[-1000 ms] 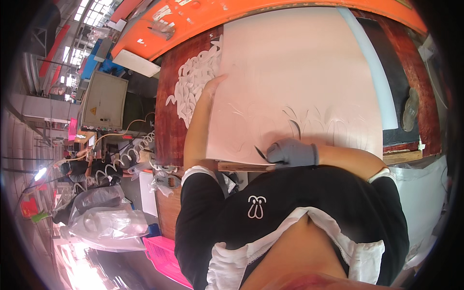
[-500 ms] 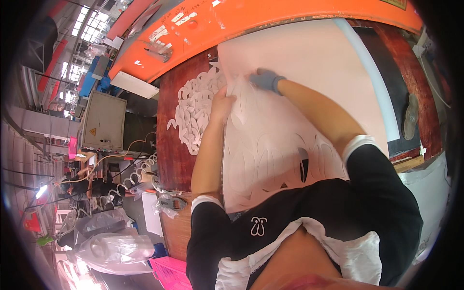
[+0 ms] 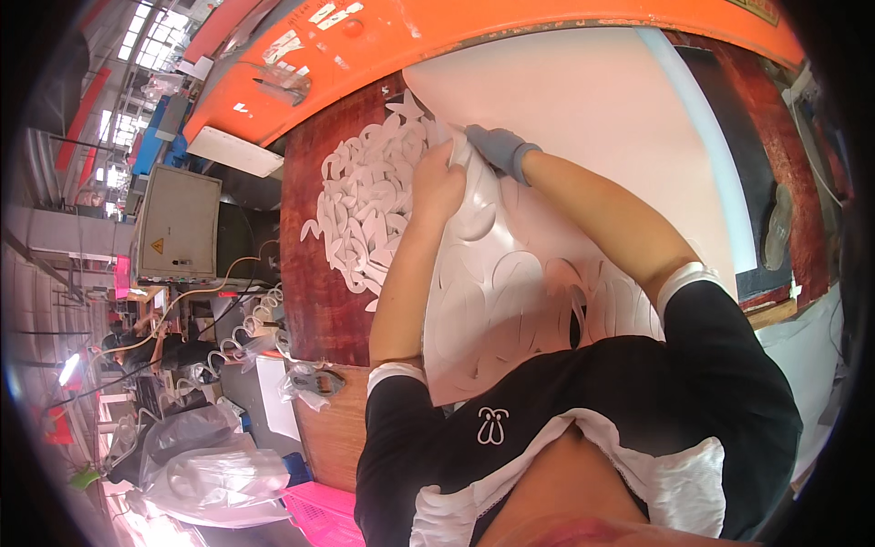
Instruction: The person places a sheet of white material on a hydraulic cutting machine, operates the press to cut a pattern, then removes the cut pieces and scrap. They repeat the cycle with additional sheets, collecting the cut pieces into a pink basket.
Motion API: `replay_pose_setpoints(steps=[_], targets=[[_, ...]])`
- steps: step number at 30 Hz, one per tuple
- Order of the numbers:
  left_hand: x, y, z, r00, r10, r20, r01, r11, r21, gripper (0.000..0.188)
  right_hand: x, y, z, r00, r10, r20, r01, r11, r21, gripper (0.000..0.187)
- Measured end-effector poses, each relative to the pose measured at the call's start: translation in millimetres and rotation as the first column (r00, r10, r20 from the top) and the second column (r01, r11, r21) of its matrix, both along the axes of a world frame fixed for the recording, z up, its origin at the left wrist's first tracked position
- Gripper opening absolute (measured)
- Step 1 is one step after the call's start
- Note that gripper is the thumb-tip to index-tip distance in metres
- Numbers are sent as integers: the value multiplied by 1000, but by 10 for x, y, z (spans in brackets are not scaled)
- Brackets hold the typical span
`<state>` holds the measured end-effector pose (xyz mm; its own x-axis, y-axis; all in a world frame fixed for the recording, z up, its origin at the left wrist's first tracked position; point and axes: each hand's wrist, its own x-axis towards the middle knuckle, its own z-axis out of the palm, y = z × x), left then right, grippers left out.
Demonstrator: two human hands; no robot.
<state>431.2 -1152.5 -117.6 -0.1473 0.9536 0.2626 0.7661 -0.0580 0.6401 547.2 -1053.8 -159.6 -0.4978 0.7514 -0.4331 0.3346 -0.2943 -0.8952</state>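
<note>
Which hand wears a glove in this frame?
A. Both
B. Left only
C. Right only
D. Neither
C: the right hand wears a grey-blue glove, while the left hand is bare; both grip the corner of the white sheet beside the pile of white cut-outs.

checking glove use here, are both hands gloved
No: only the right hand wears a grey-blue glove, while the left hand is bare as both grip the white cut sheet.
</note>
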Motion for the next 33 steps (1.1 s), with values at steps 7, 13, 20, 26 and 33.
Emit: replay_pose_setpoints(steps=[7, 13, 20, 26, 33], targets=[[20, -139, 137, 900, 65, -430, -82, 996, -23, 30, 76, -201, -100, 901, -246, -356, 118, 931, -346, 33], [-56, -128, 261, 900, 81, -429, -104, 994, -29, 31, 61, -382, -24, 767, -410, -495, 132, 854, -503, 16], [-154, -120, 122, 1000, 8, 13, -7, 999, -49, 43, 78, -557, -43, 836, -271, -478, 151, 950, -274, 20], [-313, -172, 127, 886, 88, 456, 26, 971, -239, 29, 48, -445, -62, 939, -153, -307, 129, 987, -96, 24], [-707, -428, -190, 708, 279, 649, -29, 929, -369, 25, 189, -293, -131, 901, -180, -395, 77, 962, -264, 24]])
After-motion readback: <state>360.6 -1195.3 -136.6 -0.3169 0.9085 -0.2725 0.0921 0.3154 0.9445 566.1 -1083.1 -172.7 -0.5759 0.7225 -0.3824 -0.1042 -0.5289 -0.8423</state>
